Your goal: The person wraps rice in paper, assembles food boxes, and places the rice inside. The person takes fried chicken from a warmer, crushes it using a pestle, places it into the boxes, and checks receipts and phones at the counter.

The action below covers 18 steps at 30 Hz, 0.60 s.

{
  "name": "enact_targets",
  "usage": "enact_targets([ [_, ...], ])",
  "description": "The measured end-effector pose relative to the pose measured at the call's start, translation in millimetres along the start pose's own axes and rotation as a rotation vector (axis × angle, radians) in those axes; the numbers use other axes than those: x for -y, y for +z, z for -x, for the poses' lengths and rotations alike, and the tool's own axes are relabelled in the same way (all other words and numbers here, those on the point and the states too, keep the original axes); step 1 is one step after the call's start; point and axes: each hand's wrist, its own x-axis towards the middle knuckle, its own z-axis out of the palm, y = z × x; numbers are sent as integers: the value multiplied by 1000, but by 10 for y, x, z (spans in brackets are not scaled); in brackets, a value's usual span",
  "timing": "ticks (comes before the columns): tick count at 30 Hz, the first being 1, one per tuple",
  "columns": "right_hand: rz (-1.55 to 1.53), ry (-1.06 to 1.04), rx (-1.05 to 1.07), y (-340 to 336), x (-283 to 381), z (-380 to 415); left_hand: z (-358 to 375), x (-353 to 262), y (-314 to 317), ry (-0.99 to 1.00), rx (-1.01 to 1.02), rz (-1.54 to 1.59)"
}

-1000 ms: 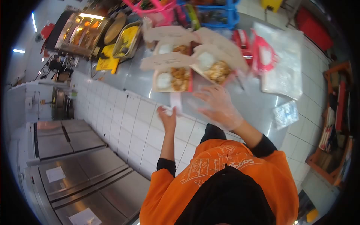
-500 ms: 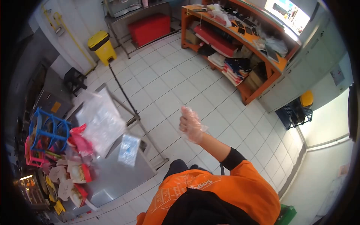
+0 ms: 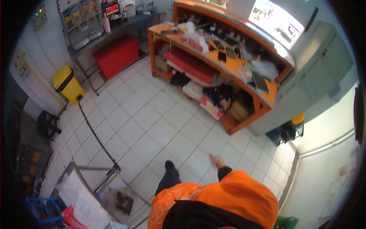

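Note:
My right hand (image 3: 217, 161) hangs low in front of the orange sleeve (image 3: 244, 191), over the white tiled floor. It is small and smeared by motion, so how its fingers are bent and whether anything is in them cannot be made out. No object touches it visibly. My left hand is out of view. One dark shoe (image 3: 169, 165) is stepping forward on the tiles.
At lower left stands a metal table (image 3: 72, 168) with plastic bags (image 3: 85, 204) and a blue rack (image 3: 44, 210). Ahead are an orange shelf unit (image 3: 154, 57), a red box (image 3: 116, 57) and a yellow bin (image 3: 68, 84). Grey lockers (image 3: 305, 80) line the right.
My view has moved forward, bringing the orange shelf unit closer and the metal table to the lower left. My right hand, raised and closed in a clear plastic glove before, is now lower.

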Motion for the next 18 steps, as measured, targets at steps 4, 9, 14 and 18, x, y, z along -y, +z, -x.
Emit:
enact_targets([
  [4, -489, 290, -293, -1104, -637, -7, -418, -1125, -230, -40, -12, -6],
  [9, -786, 125, -544, -1667, -149, -439, -1297, -3277, -954, 128, -97, 178],
  [14, -247, -610, -1066, -2461, 1583, -1173, -2189, -5565, -1083, 659, -436, 510],
  [18, 542, -494, -939, -3580, 3506, -1568, -2550, -6379, -369, 500, -252, 363],
])
